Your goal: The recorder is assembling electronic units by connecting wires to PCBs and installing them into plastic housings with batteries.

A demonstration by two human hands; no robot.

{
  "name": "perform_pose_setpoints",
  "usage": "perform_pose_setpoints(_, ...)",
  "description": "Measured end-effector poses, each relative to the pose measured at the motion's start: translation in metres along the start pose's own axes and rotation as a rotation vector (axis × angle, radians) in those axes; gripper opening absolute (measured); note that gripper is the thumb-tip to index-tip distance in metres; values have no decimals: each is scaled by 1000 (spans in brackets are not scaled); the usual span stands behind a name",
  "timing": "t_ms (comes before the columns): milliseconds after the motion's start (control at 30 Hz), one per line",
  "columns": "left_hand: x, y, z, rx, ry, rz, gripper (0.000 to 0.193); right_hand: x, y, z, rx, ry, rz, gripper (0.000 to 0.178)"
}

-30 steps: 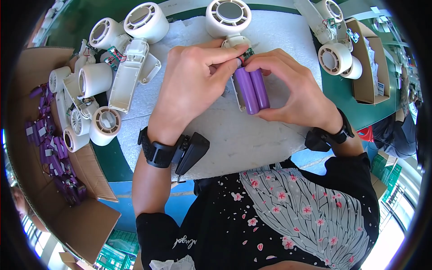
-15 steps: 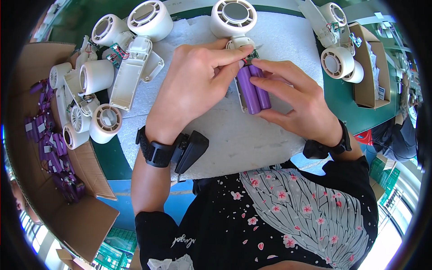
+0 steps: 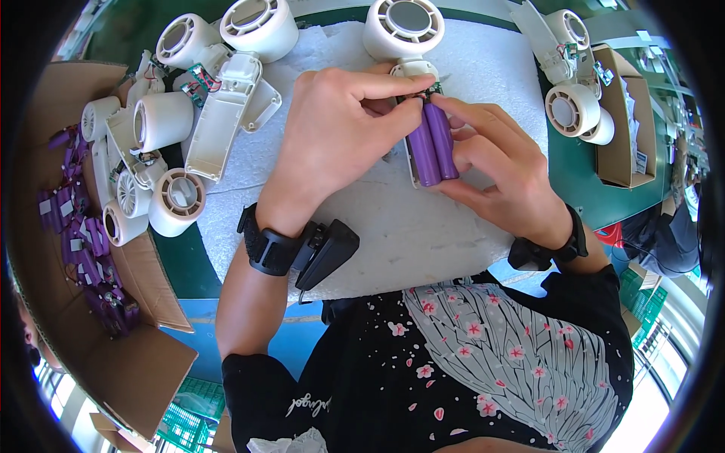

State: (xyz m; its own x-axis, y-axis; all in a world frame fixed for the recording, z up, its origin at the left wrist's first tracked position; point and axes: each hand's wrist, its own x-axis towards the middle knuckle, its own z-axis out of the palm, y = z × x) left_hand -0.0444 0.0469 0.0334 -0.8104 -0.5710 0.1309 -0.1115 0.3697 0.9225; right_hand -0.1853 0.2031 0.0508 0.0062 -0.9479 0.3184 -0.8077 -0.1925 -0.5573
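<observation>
In front of me a white handheld fan [image 3: 404, 30] lies on a foam sheet, its round head away from me and its handle housing opened toward me. A purple battery pack [image 3: 429, 147] of two cells lies in or just over the handle. My right hand [image 3: 502, 162] grips the pack along its right side, fingertips near its top end. My left hand [image 3: 332, 124] is closed in a pinch at the pack's top end, beside a small green circuit board [image 3: 434, 88]. What sits between its thumb and index finger is hidden, perhaps a wire.
At the left, opened white fans [image 3: 226, 113] with circuit boards crowd the foam sheet [image 3: 355, 241] edge. A cardboard box [image 3: 143, 362] there holds several purple battery packs [image 3: 87, 249]. More fans [image 3: 572, 109] and a smaller cardboard box [image 3: 627, 155] stand at the right on the green table [image 3: 566, 166].
Both hands, with the pack and fan, sit slightly further right in view. My right index finger has shifted toward the top end of the pack, and its other fingers have curled more.
</observation>
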Motion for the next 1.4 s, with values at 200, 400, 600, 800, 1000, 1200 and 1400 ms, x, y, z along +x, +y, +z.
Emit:
perform_pose_setpoints(200,2,5,-14,-69,-237,-195,41,1,-2,1,33,-6,60,42)
perform_pose_setpoints(400,2,-2,-12,-126,-266,-164,50,3,2,0,57,-24,48,47)
perform_pose_setpoints(600,1,-4,-10,-136,-198,-131,45,4,12,-3,160,-59,58,50)
perform_pose_setpoints(800,1,0,-12,-92,-249,-156,47,4,15,1,181,-42,22,51)
perform_pose_setpoints(1000,0,3,-13,-136,-242,-151,46,3,3,-2,108,-54,72,52)
perform_pose_setpoints(1200,0,4,-12,-128,-246,-171,46,7,1,-3,116,-61,95,51)
perform_pose_setpoints(1400,-1,1,-10,-140,-234,-148,47,11,1,-3,117,-96,158,54)
